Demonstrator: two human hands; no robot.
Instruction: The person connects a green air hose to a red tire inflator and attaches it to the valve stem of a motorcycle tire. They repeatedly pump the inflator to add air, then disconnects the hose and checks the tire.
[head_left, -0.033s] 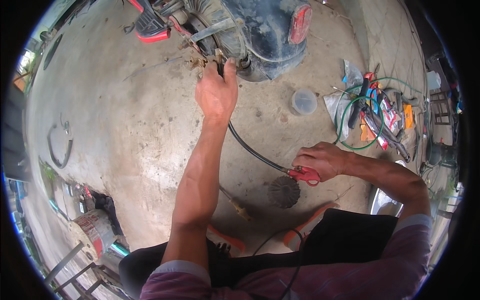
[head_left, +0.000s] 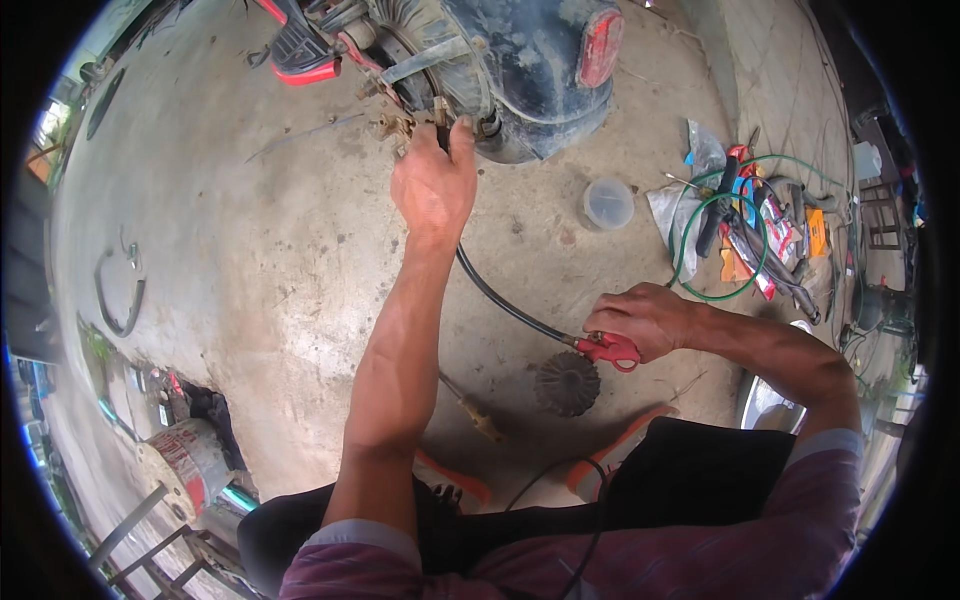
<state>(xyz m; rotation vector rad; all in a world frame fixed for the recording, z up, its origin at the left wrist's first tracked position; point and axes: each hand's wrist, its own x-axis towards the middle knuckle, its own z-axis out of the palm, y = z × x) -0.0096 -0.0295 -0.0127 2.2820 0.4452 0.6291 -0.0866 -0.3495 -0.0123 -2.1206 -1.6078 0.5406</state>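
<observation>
While we are crouching on a wide concrete floor point(head_left: 250, 250), we are looking down at the underside of a dark blue motorcycle point(head_left: 530, 70) at the top of the view, with a red tail light at its right edge. Our left hand point(head_left: 433, 185) is reaching up to it, fingers curled and pinching a small brass fitting point(head_left: 440, 118) on the machine, just above the knuckles. A black hose point(head_left: 500, 300) is running from under that hand, down and to the right, to a red-handled tool point(head_left: 610, 350). Our right hand point(head_left: 645, 318) is closing round that tool's handle, gripping it firmly, so the hose is lying between our two hands. Just below the right hand, a dark round toothed part point(head_left: 567, 383) is resting on the floor, and a brass-tipped rod point(head_left: 475, 415) is lying near our left forearm. Farther right, well apart from the hands, a pile of tools and a green cable point(head_left: 745, 230) is sitting on a sheet, with a small clear plastic tub point(head_left: 607, 203) beside it.
</observation>
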